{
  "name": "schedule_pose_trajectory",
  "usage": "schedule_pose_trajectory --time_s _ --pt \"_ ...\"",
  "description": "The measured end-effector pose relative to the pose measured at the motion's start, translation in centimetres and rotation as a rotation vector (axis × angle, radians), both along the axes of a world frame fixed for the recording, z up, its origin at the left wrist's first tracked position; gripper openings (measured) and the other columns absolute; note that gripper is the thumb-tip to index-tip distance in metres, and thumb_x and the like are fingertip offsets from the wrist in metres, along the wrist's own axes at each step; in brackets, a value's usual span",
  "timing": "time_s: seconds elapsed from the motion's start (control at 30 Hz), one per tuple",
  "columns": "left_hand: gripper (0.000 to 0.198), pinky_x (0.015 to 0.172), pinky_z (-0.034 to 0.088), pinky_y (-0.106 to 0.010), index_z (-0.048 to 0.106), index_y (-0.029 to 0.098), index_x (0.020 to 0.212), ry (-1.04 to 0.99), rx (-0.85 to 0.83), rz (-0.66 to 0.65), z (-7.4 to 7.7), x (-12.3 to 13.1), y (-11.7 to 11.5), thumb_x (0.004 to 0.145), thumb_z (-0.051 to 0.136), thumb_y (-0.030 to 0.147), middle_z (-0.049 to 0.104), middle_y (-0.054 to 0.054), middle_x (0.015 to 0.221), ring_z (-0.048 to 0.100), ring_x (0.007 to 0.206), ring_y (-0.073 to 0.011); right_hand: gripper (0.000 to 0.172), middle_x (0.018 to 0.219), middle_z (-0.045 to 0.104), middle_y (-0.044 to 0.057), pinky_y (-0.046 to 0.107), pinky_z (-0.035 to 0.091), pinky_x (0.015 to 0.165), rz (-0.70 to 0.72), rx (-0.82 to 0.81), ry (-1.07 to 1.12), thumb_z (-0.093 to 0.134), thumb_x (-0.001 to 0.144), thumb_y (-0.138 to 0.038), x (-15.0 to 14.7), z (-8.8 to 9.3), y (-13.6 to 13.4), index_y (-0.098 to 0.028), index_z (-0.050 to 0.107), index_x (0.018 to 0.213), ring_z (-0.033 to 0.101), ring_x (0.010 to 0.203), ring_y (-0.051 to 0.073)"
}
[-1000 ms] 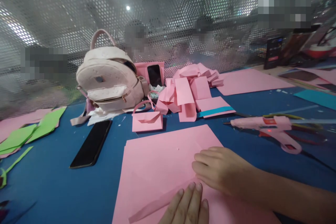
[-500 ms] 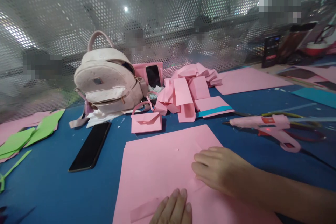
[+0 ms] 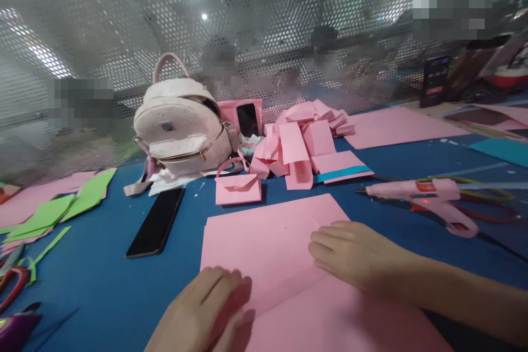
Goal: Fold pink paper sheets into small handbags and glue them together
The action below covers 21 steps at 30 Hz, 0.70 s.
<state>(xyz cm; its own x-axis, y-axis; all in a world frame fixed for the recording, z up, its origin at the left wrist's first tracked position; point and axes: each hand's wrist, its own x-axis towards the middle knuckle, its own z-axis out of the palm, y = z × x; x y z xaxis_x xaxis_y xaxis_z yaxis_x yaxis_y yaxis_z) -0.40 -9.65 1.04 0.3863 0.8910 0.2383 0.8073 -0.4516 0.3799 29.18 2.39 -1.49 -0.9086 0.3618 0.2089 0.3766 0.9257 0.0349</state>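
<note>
The pink sheet [image 3: 264,242] lies on the blue table [image 3: 88,286] right in front of me, under both my hands, its far edge slanting a little upward to the right. My right hand [image 3: 355,256] rests on its right part, the forearm coming in from the right; the fingers are bent and close together, tips down on the paper, and I cannot tell whether they grip anything. My left hand [image 3: 198,305] is over the left side, nearer to me, fingers curled with the thumb below them; a shadowed bit of pink shows between, but I cannot tell whether I am pinching it. Between the two hands a faint line [image 3: 292,294] crosses the sheet, its long axis running from just below my right fingers down and leftward to my left thumb. So it lies to the right of my left hand and to the near left of my right, with each hand close to one end; whether it is a fold or the edge of another layer is too faint to say. Straight beyond the sheet stands the small paper bag [image 3: 239,192], well apart from both hands. The glue gun [image 3: 433,195] lies beyond my right forearm, nozzle pointing left.
</note>
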Motion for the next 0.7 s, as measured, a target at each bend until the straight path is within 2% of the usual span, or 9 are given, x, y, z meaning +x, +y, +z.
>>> schedule_pose_trajectory --time_s 0.07,0.17,0.3,0.47,0.57,0.7 --pt "0.012 0.066 0.055 -0.026 0.060 0.022 0.087 -0.071 -0.186 -0.025 0.4 0.5 1.5 0.094 0.056 0.030 0.067 -0.003 0.085 0.065 0.076 -0.0168 0.023 0.075 0.063 0.002 0.032 0.027 0.061 -0.009 0.009 0.000 0.042 0.096 -0.011 0.2 0.6 0.4 -0.020 0.055 0.079 0.049 0.064 0.019" --pt "0.016 0.071 0.050 -0.027 0.057 0.021 0.078 -0.144 -0.267 -0.047 0.4 1.7 2.7 0.094 0.055 0.023 0.064 -0.001 0.084 0.061 0.079 -0.0159 0.024 0.076 0.063 0.004 0.033 0.029 0.064 -0.012 0.010 0.030 0.041 0.096 -0.012 0.2 1.3 0.4 -0.019 0.056 0.079 0.048 0.067 0.019" --pt "0.016 0.074 0.045 -0.028 0.054 0.021 0.078 -0.174 -0.276 -0.058 0.1 2.7 3.2 0.094 0.052 0.016 0.063 0.000 0.086 0.058 0.082 -0.0161 0.024 0.078 0.064 0.004 0.034 0.031 0.069 0.011 -0.017 0.067 0.045 0.099 -0.023 -1.2 1.6 -0.5 -0.019 0.058 0.080 0.047 0.070 0.020" --pt "0.018 0.076 0.041 -0.033 0.053 0.021 0.082 -0.084 -0.231 -0.130 -0.5 2.7 3.3 0.096 0.043 0.017 0.060 -0.001 0.087 0.055 0.081 -0.0178 0.024 0.075 0.063 0.002 0.032 0.032 0.066 0.010 -0.142 0.038 0.045 0.098 -0.022 -3.1 1.5 -0.5 -0.018 0.059 0.078 0.046 0.068 0.018" --pt "0.018 0.074 0.040 -0.033 0.056 0.020 0.084 -0.057 -0.185 -0.164 -1.1 2.2 3.5 0.095 0.042 0.015 0.058 -0.002 0.084 0.054 0.079 -0.0179 0.023 0.074 0.061 0.001 0.031 0.031 0.065 0.002 -0.211 0.047 0.045 0.097 -0.024 -3.3 1.3 -0.1 -0.019 0.057 0.078 0.045 0.068 0.017" --pt "0.020 0.071 0.037 -0.032 0.056 0.019 0.082 -0.006 -0.150 -0.217 -1.2 1.6 4.1 0.091 0.040 0.012 0.056 -0.002 0.078 0.053 0.076 -0.0176 0.024 0.076 0.059 0.000 0.032 0.030 0.066 0.011 -0.205 0.086 0.043 0.099 -0.026 -3.0 0.3 0.2 -0.020 0.054 0.079 0.043 0.069 0.017"
